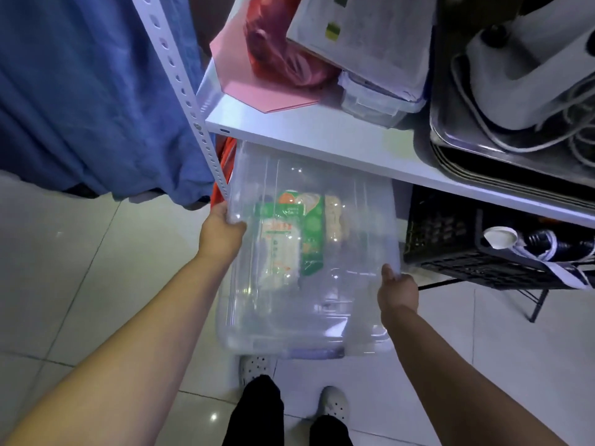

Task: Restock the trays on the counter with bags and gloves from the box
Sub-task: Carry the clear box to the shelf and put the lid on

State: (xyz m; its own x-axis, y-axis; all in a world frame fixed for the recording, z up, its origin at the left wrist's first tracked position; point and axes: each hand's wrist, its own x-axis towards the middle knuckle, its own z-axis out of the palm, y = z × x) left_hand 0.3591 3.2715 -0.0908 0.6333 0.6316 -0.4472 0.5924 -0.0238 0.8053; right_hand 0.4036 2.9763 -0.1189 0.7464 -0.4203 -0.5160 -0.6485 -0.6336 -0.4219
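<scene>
Box (pixel 309 268) of clear plastic fills the middle of the view and runs down toward 6 o'clock. It is held off the tiled floor, and its far end at 12 o'clock is tucked under the white shelf (pixel 322 136). The left hand (pixel 222 230) grips its rim at 9 o'clock. The fingers curl over the edge and their tips are lost behind the glare of the plastic. The right hand (pixel 397 292) grips the opposite wall at 4 o'clock, with the thumb pressed flat against the side. Its other fingers are tucked out of sight under the rim, so I cannot tell how they are spread. Green and white packs (pixel 289 233) lie inside toward the far end, their printing too blurred to read. It is unclear whether they are bags or gloves. At 3 o'clock a black crate (pixel 450 239) sits just beside the box, cut off by the shelf above it. A blue cloth (pixel 90 91) hangs at 10 o'clock, and its top runs out of frame.
</scene>
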